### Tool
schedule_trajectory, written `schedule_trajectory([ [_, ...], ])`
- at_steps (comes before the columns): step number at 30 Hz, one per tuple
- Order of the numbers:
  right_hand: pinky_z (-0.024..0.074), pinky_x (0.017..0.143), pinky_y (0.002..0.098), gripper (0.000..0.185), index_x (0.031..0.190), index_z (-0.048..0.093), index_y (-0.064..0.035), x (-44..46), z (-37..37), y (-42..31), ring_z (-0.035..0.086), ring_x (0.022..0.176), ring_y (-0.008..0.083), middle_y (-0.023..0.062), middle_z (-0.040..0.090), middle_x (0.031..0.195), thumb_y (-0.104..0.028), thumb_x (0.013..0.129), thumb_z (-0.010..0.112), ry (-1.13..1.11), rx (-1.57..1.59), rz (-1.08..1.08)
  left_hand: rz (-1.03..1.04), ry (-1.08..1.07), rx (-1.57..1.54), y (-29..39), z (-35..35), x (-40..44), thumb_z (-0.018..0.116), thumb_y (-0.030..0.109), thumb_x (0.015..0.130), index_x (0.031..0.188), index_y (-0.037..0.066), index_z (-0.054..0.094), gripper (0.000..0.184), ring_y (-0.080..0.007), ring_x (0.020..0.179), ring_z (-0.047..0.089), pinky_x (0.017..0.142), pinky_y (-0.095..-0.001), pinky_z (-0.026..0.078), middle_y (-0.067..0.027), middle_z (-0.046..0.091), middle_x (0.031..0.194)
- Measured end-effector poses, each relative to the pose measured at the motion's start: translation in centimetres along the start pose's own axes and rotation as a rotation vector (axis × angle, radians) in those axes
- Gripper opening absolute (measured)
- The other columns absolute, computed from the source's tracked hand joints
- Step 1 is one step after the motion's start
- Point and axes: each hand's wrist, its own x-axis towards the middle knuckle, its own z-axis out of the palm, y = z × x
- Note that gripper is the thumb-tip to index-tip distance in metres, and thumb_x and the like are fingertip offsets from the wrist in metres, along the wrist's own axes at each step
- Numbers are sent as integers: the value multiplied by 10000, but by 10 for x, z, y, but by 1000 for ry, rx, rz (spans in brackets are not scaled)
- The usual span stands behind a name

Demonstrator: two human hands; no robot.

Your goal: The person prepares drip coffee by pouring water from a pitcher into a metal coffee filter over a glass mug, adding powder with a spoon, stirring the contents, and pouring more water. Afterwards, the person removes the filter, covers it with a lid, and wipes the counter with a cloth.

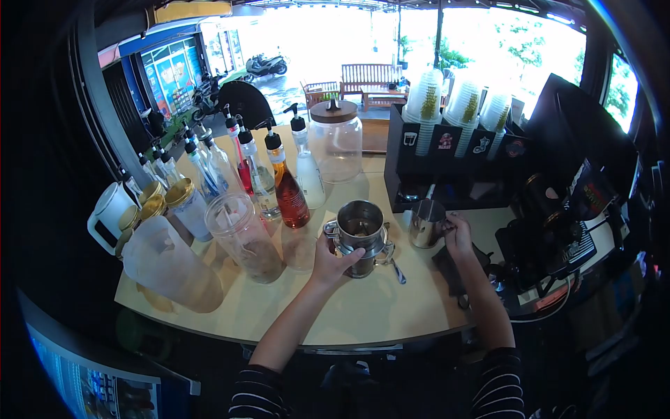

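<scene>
My left hand [335, 260] is wrapped round the near left side of a metal coffee dripper [361, 215], an open-topped steel cup with a handle and a wide flange. It stands upright on a clear glass mug, whose handle [384, 255] shows at the right. Something dark lies inside the dripper. A small spoon [398, 271] lies on the table beside the mug. My right hand [458, 236] grips the handle of a steel milk pitcher [425, 225] on the table's right side. A thin utensil handle [430, 191] sticks up at the pitcher.
Several pump bottles, among them an amber syrup bottle [289, 187], stand left of the dripper. Nearer are a clear plastic jug [244, 237] and a frosted container [167, 258]. A lidded glass jar [336, 150] stands behind. A black cup rack [447, 164] and a coffee machine [551, 237] are right.
</scene>
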Motion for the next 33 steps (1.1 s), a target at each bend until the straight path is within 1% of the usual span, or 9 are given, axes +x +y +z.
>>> schedule_trajectory([
  [4,385,620,262,119,795,479,-70,-13,-2,-3,463,638,131,24,472,686,-12,872,548,-11,-108,-11,-1,15,-27,0,1,0,821,147,678,1255,-5,452,702,-188,1081,582,973,-336,447,-103,591,1162],
  [7,408,669,264,34,872,514,-42,-22,7,-9,495,671,149,28,484,690,-23,878,541,132,-516,-244,15,16,-22,-1,1,0,820,141,681,1258,-4,449,701,-185,1080,582,971,-334,450,-102,589,1165],
  [9,449,665,321,87,901,514,-9,-54,38,-28,531,634,211,76,516,703,-78,884,564,117,-1105,-881,30,18,-18,-1,1,1,818,139,684,1259,-4,447,700,-184,1078,583,969,-333,452,-101,588,1167],
  [11,460,616,357,115,895,540,-5,-72,42,-15,572,628,273,123,551,739,-91,842,594,-304,-1130,-713,11,10,-16,-1,0,0,814,141,694,1260,-1,445,691,-182,1073,586,958,-331,461,-103,586,1171],
  [13,480,604,421,133,858,560,1,-98,62,-6,617,696,336,168,602,784,-121,830,602,-514,-1337,-240,13,8,-11,-1,0,0,812,142,697,1260,0,445,687,-182,1072,587,954,-331,464,-104,586,1171],
  [16,497,657,464,167,834,563,20,-110,70,14,627,751,389,209,627,804,-143,825,595,-610,-1591,-337,26,5,-5,0,1,0,810,144,701,1259,0,447,681,-183,1072,587,947,-331,468,-105,588,1168],
  [25,488,647,498,182,848,528,50,-81,67,-18,618,751,416,267,606,770,-129,878,541,-496,-1654,-259,27,6,-1,1,1,1,817,161,692,1252,-5,459,685,-185,1072,587,962,-336,455,-106,599,1155],
  [31,447,629,441,96,884,537,37,-99,137,-116,592,723,404,238,588,740,-56,889,517,-357,-1356,-433,-29,3,22,-2,-1,0,815,149,691,1256,0,453,687,-190,1091,573,981,-345,438,-108,591,1166],
  [33,433,585,368,53,876,547,20,-101,155,-128,583,647,307,175,566,700,-30,882,529,-593,-1315,-563,-35,3,22,-2,-1,0,814,141,692,1258,2,449,688,-190,1097,568,985,-346,434,-107,588,1170],
])
